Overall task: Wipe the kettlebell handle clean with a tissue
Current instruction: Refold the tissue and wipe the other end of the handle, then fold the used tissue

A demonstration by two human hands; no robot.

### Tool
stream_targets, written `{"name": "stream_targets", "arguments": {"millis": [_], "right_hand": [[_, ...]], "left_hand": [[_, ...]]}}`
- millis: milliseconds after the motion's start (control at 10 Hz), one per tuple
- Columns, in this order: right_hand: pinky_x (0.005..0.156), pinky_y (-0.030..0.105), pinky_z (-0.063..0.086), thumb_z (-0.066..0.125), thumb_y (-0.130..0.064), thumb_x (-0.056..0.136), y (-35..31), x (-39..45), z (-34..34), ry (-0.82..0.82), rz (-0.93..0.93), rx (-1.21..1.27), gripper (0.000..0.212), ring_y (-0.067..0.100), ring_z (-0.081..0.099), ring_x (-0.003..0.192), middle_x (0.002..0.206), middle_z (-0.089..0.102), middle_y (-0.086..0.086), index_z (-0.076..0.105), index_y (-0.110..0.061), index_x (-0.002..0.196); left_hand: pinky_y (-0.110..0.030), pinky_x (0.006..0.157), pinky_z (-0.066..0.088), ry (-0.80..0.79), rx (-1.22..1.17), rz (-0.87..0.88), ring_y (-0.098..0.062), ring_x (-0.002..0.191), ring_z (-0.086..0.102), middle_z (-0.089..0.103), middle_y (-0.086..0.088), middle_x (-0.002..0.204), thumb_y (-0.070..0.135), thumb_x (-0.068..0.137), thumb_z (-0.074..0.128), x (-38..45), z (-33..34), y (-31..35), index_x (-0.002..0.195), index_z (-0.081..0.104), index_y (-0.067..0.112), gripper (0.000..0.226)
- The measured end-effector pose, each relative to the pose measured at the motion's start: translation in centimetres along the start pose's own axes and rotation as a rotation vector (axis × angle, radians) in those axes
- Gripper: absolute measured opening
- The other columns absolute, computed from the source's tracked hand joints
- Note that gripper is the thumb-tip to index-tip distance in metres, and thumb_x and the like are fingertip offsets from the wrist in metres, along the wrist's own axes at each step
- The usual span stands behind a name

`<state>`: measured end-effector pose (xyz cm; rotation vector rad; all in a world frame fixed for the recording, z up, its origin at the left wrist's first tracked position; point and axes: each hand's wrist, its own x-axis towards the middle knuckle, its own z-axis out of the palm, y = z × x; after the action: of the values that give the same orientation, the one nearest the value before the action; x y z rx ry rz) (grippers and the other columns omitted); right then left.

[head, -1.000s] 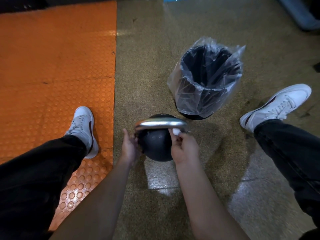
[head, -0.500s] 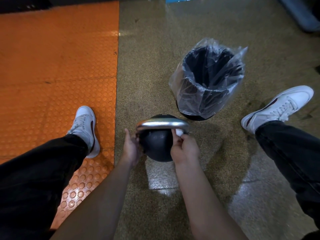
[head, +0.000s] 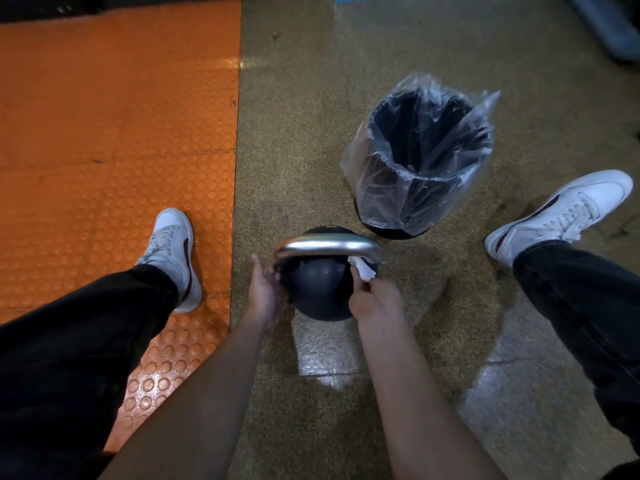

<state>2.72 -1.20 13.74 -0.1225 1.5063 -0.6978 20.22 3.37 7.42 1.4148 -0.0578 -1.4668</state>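
floor (head: 311,98): speckled tan | orange mat (head: 114,133) (studded) at left | on it: kettlebell (head: 318,289), lined bin (head: 419,161)

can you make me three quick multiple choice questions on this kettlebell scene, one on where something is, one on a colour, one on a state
1. Where does the bin stand relative to the kettlebell?
A. beyond it, to the right
B. on the orange mat
C. between the person's knees

2. What colour is the kettlebell handle?
A. orange
B. silver
C. blue

3. What is the right hand doing?
A. resting flat on the floor
B. pinching a tissue at the handle's right end
C. reaching into the bin

Answers:
1 A, the lined bin sits on the speckled floor past the kettlebell, rightward.
2 B, the handle shines metallic over the black ball.
3 B, white tissue shows between its fingers against the handle, while the left hand steadies the other side.
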Motion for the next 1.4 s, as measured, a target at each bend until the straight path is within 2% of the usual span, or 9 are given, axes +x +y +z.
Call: {"name": "stream_targets", "arguments": {"millis": [100,200,300,400,600,700,800,1000,1400], "right_hand": [[0.049,0.006,0.045,0.05,-0.018,0.1,-1.4,-0.1,1.6,-0.011,0.028,0.49,0.024,0.02,0.059,0.079,0.088,0.061,0.009,0.067,-0.002,0.105],[0.056,0.018,0.057,0.05,0.009,0.093,-2.1,-0.9,2.9,-0.011,0.034,0.621,0.022,0.021,0.067,0.088,0.102,0.066,0.016,0.062,0.005,0.112],[0.074,0.026,0.058,0.056,0.008,0.09,-1.9,-2.4,2.4,-0.083,-0.053,0.38,0.01,0.018,0.067,0.08,0.09,0.066,0.013,0.062,0.0,0.093],[0.093,0.044,0.056,0.061,0.015,0.085,-2.1,-3.2,1.2,-0.079,-0.119,0.29,0.019,0.027,0.068,0.086,0.087,0.066,0.015,0.058,-0.004,0.085],[0.088,0.056,0.058,0.058,0.02,0.084,-4.3,-3.8,1.0,-0.318,-0.418,0.172,0.039,0.029,0.063,0.091,0.072,0.053,0.009,0.042,-0.009,0.064],[0.097,0.058,0.052,0.054,0.021,0.085,-6.7,-4.6,2.2,-0.477,-0.483,0.123,0.031,0.028,0.067,0.099,0.094,0.072,0.005,0.065,-0.007,0.089],[0.1,0.047,0.052,0.05,0.021,0.089,-8.6,-5.1,3.1,-0.652,-0.523,0.027,0.043,0.028,0.066,0.115,0.124,0.07,0.012,0.068,-0.006,0.117],[0.067,0.022,0.058,0.057,0.017,0.089,-11.8,-6.5,4.8,-0.706,-0.598,-0.099,0.022,0.015,0.072,0.078,0.086,0.074,0.01,0.071,0.001,0.097],[0.065,0.024,0.055,0.068,0.006,0.089,-17.6,-8.0,7.6,-0.572,-0.924,-0.395,0.021,0.01,0.071,0.07,0.077,0.076,0.0,0.075,-0.013,0.087]], "left_hand": [[-0.058,0.118,0.014,0.04,-0.019,-0.009,-0.029,0.15,0.024,0.042,-0.002,0.155,0.076,0.094,0.011,-0.1,0.2,0.2,0.147,0.042,0.028,0.078],[-0.058,0.116,0.018,0.015,0.016,-0.002,-0.023,0.143,0.035,0.055,0.004,0.144,0.078,0.092,0.009,-0.2,0.0,0.4,0.138,0.051,0.032,0.077],[-0.042,0.102,0.04,0.002,0.04,0.056,-0.015,0.117,0.055,0.066,0.008,0.119,0.072,0.097,0.013,-0.7,0.3,1.2,0.124,0.058,0.028,0.069],[-0.033,0.081,0.048,0.03,0.116,0.115,-0.018,0.121,0.057,0.068,0.004,0.123,0.068,0.097,0.031,-1.6,0.7,2.9,0.126,0.063,0.025,0.061],[-0.043,0.108,0.045,-0.043,0.42,0.378,-0.017,0.117,0.065,0.073,0.004,0.119,0.063,0.08,0.066,-2.5,1.6,6.9,0.12,0.072,0.026,0.054],[-0.029,0.098,0.052,-0.068,0.497,0.478,-0.021,0.113,0.068,0.076,0.001,0.109,0.046,0.084,0.072,-3.4,3.1,8.9,0.114,0.074,0.017,0.042],[-0.033,0.098,0.053,-0.103,0.551,0.561,-0.02,0.109,0.069,0.077,0.001,0.106,0.04,0.086,0.071,-4.5,5.1,10.8,0.108,0.076,0.015,0.034],[-0.032,0.08,0.051,-0.233,0.477,0.601,-0.018,0.103,0.072,0.077,-0.003,0.105,0.036,0.087,0.068,-6.8,8.6,15.2,0.112,0.073,0.022,0.029],[-0.021,0.069,0.051,-0.15,0.634,0.815,-0.006,0.072,0.061,0.071,0.002,0.083,0.016,0.088,0.074,-6.5,11.4,21.0,0.094,0.073,0.019,0.007]]}}
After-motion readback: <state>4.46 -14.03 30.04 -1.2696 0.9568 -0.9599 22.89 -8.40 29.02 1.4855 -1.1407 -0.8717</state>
